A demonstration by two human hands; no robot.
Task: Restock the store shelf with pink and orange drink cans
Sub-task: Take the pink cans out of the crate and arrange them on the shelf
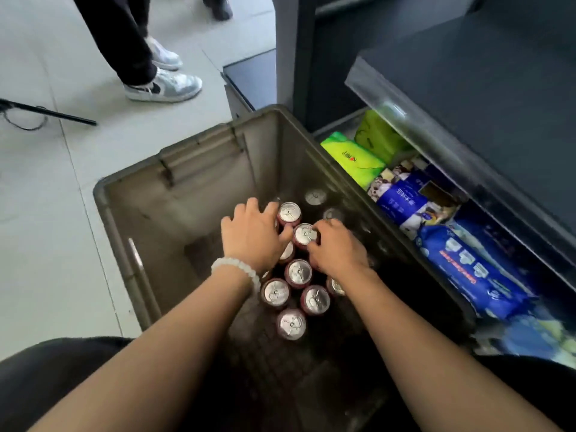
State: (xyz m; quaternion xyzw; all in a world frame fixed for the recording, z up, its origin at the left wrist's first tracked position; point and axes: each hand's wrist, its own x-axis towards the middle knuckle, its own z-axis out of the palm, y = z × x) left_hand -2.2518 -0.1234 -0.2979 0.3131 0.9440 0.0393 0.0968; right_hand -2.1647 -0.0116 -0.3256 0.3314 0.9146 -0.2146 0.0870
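1. Nearest the camera are the person's two bare forearms, reaching down from a dark-clothed lap into a grey plastic crate on the tiled floor; the left wrist wears a white bead bracelet
2. The left hand lies spread over the cluster of cans, its fingers curled down beside one silver-topped can; whether it truly grips that can or only rests against it I cannot tell, since the palm hides the contact
3. The right hand has its fingers and thumb closed around the rim of a neighbouring pink can, which looks like the start of a lift
4. The task's drink cans stand upright in the crate, packed close together toward its right half: several pinkish ones below the hands, a few darker tops in the shadow beyond. Standing upright, each top can be pinched from above
5. The crate sits just beside the dark store shelf, probably so cans travel a short way. Its lower tier already holds green packs and blue packs
6. Another person's legs and grey sneakers stand well apart on the floor, near a black rod
7. By my judgement restocking is at an early pick, with many cans still in the crate
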